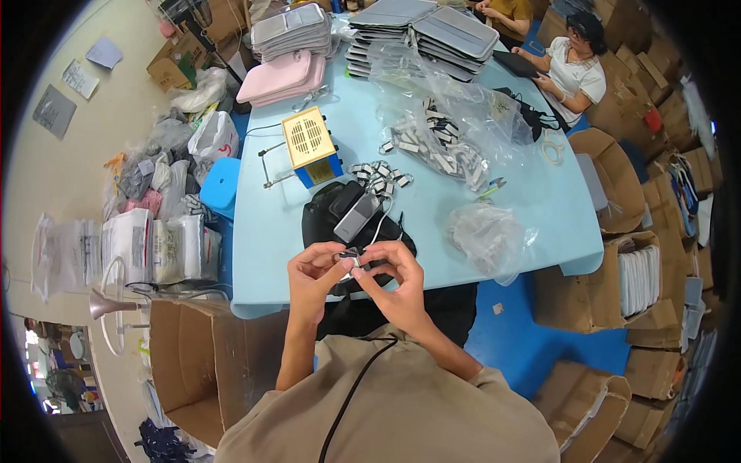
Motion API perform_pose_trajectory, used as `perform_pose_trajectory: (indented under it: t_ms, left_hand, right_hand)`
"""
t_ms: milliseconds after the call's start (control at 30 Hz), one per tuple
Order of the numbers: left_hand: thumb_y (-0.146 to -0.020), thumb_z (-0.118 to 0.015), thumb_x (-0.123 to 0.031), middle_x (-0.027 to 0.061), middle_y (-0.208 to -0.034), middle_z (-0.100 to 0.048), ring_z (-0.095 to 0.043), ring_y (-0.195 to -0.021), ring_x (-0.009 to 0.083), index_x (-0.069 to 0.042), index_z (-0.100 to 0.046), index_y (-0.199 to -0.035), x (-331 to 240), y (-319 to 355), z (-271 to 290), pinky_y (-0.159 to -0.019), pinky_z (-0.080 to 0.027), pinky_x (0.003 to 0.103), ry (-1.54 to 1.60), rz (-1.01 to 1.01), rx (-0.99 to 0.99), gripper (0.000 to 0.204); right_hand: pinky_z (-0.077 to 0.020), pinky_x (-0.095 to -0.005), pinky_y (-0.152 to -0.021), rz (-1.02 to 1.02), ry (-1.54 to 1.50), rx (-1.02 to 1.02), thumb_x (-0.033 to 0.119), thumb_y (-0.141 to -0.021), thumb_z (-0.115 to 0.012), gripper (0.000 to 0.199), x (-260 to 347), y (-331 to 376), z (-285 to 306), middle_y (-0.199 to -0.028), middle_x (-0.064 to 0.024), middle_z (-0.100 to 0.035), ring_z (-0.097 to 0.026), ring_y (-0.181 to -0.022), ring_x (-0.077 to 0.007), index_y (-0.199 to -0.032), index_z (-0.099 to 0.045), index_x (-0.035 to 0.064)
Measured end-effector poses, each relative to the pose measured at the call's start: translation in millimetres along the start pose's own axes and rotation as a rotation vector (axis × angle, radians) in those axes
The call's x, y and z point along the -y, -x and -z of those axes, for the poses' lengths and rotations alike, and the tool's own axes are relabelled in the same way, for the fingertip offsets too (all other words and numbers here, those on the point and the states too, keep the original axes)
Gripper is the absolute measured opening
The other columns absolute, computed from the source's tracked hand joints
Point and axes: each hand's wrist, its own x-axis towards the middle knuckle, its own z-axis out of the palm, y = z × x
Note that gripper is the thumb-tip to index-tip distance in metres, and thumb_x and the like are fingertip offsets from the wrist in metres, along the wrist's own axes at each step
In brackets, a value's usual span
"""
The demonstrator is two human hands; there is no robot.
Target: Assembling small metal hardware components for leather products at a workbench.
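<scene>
The left hand (312, 274) and the right hand (394, 278) meet just above the near edge of the table (270, 231), fingertips facing each other. Between them sits a small metal clip (351, 258) with a dark strap end; the left thumb and forefinger pinch it from the left, and the right thumb and forefinger pinch it from the right, the other fingers curled in. The clip is too small to tell its exact shape.

Just behind the hands lies a black bag (324, 220) on the table, with a grey pouch (355, 217) resting on top and a white cord (382, 224) looping beside it. Beyond the bag lies a small heap of clips (380, 176). To the left of that heap stands a yellow and blue box (310, 147) with a vent grille on top and a wire arm sticking out on its left.

To the right of the hands lies a crumpled clear bag (486, 235). Farther back, a larger clear bag (440, 135) holds many light tags. At the far end are pink cases (279, 77) and stacks of grey cases (421, 35). A seated person (575, 69) in a white top works at the far right corner.

An open carton (185, 363) stands near left, below the table edge.
</scene>
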Motion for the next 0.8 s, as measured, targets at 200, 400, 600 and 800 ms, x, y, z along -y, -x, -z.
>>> perform_pose_trajectory:
  t_ms: [200,400,600,800]
  left_hand:
    - [-0.086,-0.075,0.007,0.0108,-0.098,-0.076,-0.069,-0.087,0.0111,0.003,-0.070,-0.107,2.5,3.8,-0.3,-0.078,-0.055,0.025,0.000,-0.011,0.011,0.022]
    - [-0.086,-0.076,0.008,0.0123,-0.100,-0.075,-0.069,-0.088,0.0122,0.004,-0.069,-0.106,1.8,4.0,-5.5,-0.080,-0.057,0.025,-0.032,-0.042,0.006,0.022]
    - [-0.087,-0.075,0.008,0.0127,-0.101,-0.075,-0.069,-0.088,0.0129,0.004,-0.069,-0.107,4.1,3.7,-6.9,-0.081,-0.057,0.025,-0.020,-0.038,0.026,0.021]
    - [-0.087,-0.076,0.008,0.0125,-0.101,-0.074,-0.070,-0.090,0.0140,0.005,-0.068,-0.106,6.7,2.7,-9.1,-0.082,-0.056,0.026,-0.023,-0.080,0.064,0.021]
  right_hand:
    - [-0.0568,-0.0261,-0.075,0.029,0.037,-0.047,-0.003,-0.087,-0.076,0.031,-0.7,4.3,-2.1,-0.104,-0.0079,-0.069,-0.070,-0.097,-0.0136,-0.113,-0.061,0.0010]
    - [-0.0560,-0.0254,-0.074,0.047,0.074,-0.104,-0.006,-0.085,-0.077,0.031,-3.4,6.5,-1.2,-0.103,-0.0070,-0.069,-0.070,-0.096,-0.0132,-0.112,-0.063,0.0007]
    - [-0.0552,-0.0249,-0.073,0.035,0.062,-0.113,-0.007,-0.084,-0.078,0.031,-9.1,8.4,1.4,-0.101,-0.0064,-0.069,-0.071,-0.092,-0.0130,-0.111,-0.063,0.0006]
    - [-0.0537,-0.0244,-0.070,0.041,0.089,-0.108,-0.005,-0.085,-0.078,0.028,-6.3,9.1,3.9,-0.096,-0.0057,-0.070,-0.071,-0.091,-0.0121,-0.108,-0.064,0.0006]
